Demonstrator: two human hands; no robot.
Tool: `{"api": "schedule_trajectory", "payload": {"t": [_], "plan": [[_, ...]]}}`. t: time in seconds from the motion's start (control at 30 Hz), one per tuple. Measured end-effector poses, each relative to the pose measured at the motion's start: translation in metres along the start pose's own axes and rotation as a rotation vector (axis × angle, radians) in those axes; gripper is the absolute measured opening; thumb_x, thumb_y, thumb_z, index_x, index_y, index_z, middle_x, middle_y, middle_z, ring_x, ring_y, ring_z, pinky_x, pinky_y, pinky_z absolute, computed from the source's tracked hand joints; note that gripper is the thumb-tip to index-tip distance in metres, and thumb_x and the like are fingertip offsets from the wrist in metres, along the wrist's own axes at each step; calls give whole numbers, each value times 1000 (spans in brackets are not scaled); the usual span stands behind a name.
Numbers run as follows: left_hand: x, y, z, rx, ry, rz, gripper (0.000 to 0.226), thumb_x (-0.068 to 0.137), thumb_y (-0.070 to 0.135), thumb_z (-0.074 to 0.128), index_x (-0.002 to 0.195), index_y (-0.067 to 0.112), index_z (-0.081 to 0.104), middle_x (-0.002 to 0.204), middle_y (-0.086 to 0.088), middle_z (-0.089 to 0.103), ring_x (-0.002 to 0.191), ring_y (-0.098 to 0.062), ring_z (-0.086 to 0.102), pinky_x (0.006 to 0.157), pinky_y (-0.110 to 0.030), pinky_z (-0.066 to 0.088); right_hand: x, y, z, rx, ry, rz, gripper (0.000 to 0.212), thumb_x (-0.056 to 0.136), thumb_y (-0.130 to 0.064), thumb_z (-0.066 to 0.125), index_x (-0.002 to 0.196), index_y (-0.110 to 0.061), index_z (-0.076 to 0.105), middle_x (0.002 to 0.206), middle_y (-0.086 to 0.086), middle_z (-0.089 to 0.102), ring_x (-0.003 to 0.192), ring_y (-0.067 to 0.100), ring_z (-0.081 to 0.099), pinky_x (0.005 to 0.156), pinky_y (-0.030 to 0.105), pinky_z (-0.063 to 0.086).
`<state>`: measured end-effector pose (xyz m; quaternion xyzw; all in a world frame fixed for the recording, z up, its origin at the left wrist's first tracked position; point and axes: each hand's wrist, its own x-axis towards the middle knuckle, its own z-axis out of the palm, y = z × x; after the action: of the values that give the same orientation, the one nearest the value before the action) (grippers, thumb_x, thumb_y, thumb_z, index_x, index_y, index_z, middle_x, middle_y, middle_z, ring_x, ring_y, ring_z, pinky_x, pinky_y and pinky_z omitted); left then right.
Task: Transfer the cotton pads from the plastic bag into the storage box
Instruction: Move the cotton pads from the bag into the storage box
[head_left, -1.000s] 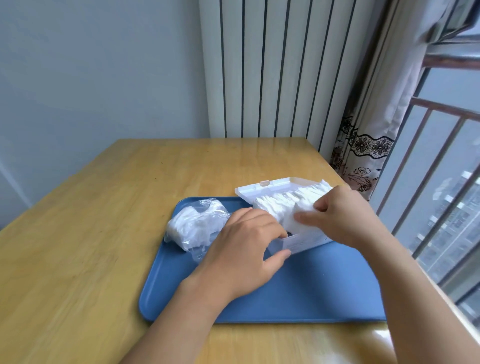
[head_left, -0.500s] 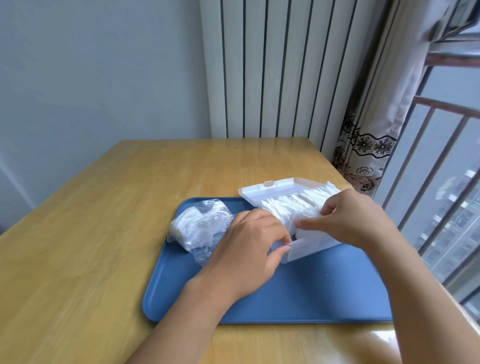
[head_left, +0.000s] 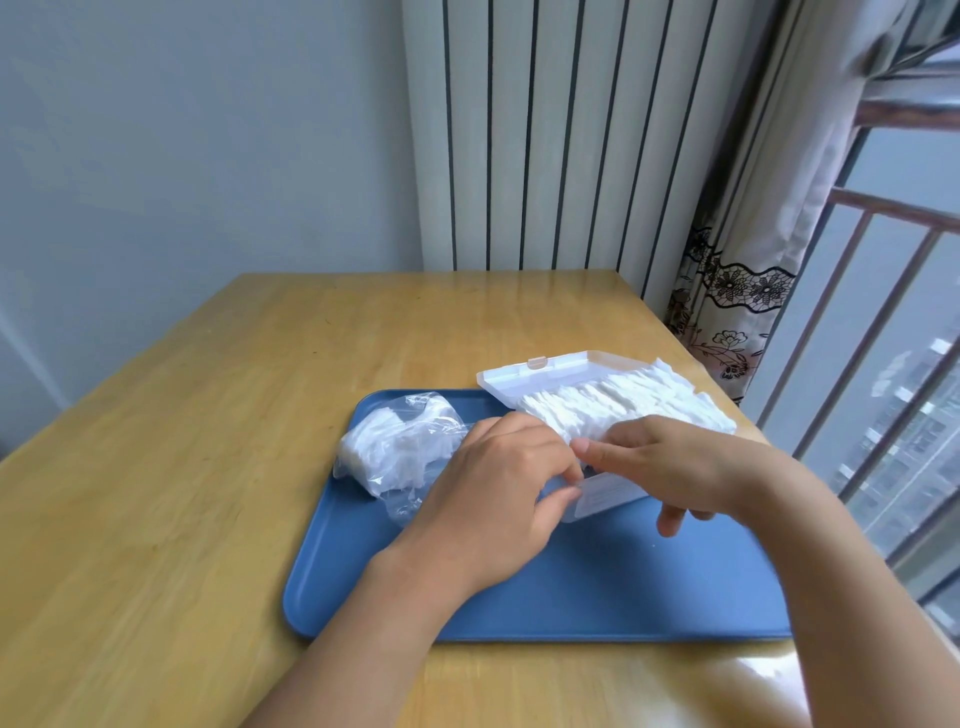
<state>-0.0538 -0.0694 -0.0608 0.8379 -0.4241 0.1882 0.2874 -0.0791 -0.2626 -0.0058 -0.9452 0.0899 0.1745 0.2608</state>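
A clear storage box (head_left: 545, 370) stands open on the blue tray (head_left: 623, 587), packed with a row of white cotton pads (head_left: 623, 401) that stick up above its rim. My left hand (head_left: 493, 499) grips the box's near left corner, thumb on the front wall. Lying across the near end of the pads, my right hand (head_left: 680, 467) presses them down, its thumb stretched to the left and its fingers hanging over the front wall. A crumpled clear plastic bag (head_left: 395, 448) with more pads inside lies on the tray to the left of the box.
The tray sits on a wooden table (head_left: 208, 467), near its right edge. Behind the table are a white radiator (head_left: 545, 135) and a grey wall. A patterned curtain (head_left: 737, 291) and window bars (head_left: 883, 312) stand to the right.
My right hand has slid left and lower along the pads, from pinching them to lying flat over them. My left hand stayed at the box's corner.
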Motion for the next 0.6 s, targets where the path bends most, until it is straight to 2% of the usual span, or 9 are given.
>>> {"api": "schedule_trajectory", "payload": {"t": [0.07, 0.13, 0.2, 0.27, 0.33, 0.4, 0.47, 0.53, 0.6], "plan": [[-1, 1, 1, -8, -14, -2, 6, 84, 26, 73, 89, 24, 71, 91, 14, 66, 99, -10, 56, 93, -37, 47, 0, 1, 3, -9, -64, -18, 63, 93, -74, 36, 117, -21, 62, 86, 7, 43, 49, 12, 67, 44, 24, 30], [-1, 3, -4, -72, 6, -12, 14, 83, 33, 73, 92, 22, 74, 97, 11, 68, 103, -9, 59, 96, -36, 47, 0, 2, 5, 17, -93, -61, 57, 95, -73, 37, 115, -26, 63, 96, 15, 51, 52, 14, 69, 45, 24, 30], [1, 3, -21, -216, 154, -58, 21, 84, 36, 71, 95, 18, 75, 108, 7, 68, 111, -7, 61, 100, -28, 46, -3, 1, 2, 111, -43, -182, 43, 98, -64, 47, 105, -28, 69, 101, 17, 60, 51, 17, 68, 44, 23, 32], [2, -10, -48, -254, 390, -133, 28, 83, 29, 66, 106, 14, 74, 118, 4, 67, 119, -7, 59, 103, -22, 42, -8, -5, -2, 245, 113, -372, 23, 100, -37, 62, 93, -20, 75, 87, 3, 72, 48, 17, 64, 47, 24, 35], [-2, -36, -72, -160, 465, -261, 51, 73, 24, 61, 123, 12, 67, 129, 5, 61, 129, -10, 53, 109, -23, 37, -17, -17, -2, 419, 166, -519, 14, 90, -9, 67, 84, -12, 79, 69, -6, 72, 51, 13, 61, 50, 25, 39], [-11, -61, -84, -97, 300, -410, 75, 63, 28, 55, 137, 13, 57, 143, 3, 49, 144, -15, 35, 116, -24, 24, -26, -32, 10, 425, 45, -598, 24, 80, -6, 59, 86, -13, 81, 74, -3, 76, 67, 12, 67, 61, 28, 53], [-18, -74, -82, -61, 45, -530, 85, 60, 28, 55, 144, 18, 49, 153, 3, 37, 152, -13, 14, 116, -23, 12, -23, -42, 35, 199, 20, -608, 35, 82, -9, 50, 97, -19, 80, 94, -3, 79, 86, 12, 73, 81, 32, 59], [-21, -79, -73, -54, -119, -589, 83, 63, 32, 60, 145, 22, 47, 149, 8, 41, 150, -15, 24, 112, -20, 19, -11, -44, 60, -98, 127, -651, 35, 85, -9, 40, 95, -15, 72, 96, 4, 76, 88, 23, 71, 80, 43, 58], [-22, -80, -67, -36, -159, -639, 67, 73, 30, 72, 138, 27, 54, 138, 12, 53, 134, -14, 47, 101, -20, 34, 2, -42, 74, -257, 177, -598, 20, 83, -1, 40, 72, -10, 54, 77, 11, 63, 72, 32, 57, 66, 50, 52]]}}
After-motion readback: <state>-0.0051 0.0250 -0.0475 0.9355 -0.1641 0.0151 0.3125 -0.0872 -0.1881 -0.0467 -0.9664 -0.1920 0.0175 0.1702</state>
